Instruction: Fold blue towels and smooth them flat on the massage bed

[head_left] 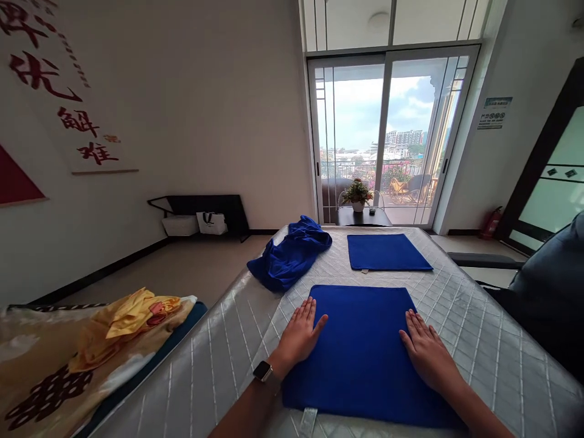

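Resting outstretched, palms down, the left hand [301,334] and right hand [427,351] touch opposite sides of the near blue cloth [360,340], apparently almost smoothed on the silver surface [474,322], while the crumpled blue cloth [292,255] toward the far left corner seems left to flatten and the far blue cloth [387,252] already lies flat near the far edge.

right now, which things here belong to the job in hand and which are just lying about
Job: left hand, right hand, near blue cloth between them, silver cover underneath; probably far blue cloth, crumpled blue cloth.

Lying about: yellow cloth, white bag, potted plant.
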`<state>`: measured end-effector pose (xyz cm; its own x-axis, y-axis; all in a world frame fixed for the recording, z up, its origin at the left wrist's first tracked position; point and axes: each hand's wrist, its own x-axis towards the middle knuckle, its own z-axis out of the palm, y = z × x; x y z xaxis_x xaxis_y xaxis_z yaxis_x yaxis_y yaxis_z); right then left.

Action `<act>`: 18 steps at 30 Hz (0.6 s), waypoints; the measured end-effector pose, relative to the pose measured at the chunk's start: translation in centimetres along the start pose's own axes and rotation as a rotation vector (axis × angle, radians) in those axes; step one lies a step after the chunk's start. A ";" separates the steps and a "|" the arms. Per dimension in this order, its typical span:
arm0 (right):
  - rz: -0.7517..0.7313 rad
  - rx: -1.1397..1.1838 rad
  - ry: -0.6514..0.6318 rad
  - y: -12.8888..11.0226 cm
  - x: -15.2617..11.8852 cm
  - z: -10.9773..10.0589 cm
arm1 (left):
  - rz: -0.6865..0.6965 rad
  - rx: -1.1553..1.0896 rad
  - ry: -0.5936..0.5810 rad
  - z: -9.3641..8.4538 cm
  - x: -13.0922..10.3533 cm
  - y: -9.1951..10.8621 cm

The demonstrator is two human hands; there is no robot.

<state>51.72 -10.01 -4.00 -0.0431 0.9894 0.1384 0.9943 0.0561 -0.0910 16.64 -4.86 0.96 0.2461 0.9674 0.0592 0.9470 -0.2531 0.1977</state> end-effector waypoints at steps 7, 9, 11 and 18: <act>0.022 -0.001 -0.015 0.4 0.0 0.3 | 0.020 -0.013 0.041 0.5 -0.1 0.0; 0.028 -0.029 -0.044 0.5 0.2 0.1 | 0.019 -0.018 0.042 0.5 -0.2 0.1; 0.042 -0.074 -0.093 0.7 0.6 -0.4 | 0.015 -0.029 0.030 0.2 -0.4 0.2; 0.040 -0.080 -0.120 0.7 4.9 -3.0 | 0.000 -0.041 -0.001 -0.9 -0.8 0.8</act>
<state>52.47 -5.53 -0.45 -0.0097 0.9998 0.0165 0.9998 0.0100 -0.0144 17.00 -5.83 1.99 0.2465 0.9674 0.0584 0.9378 -0.2533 0.2374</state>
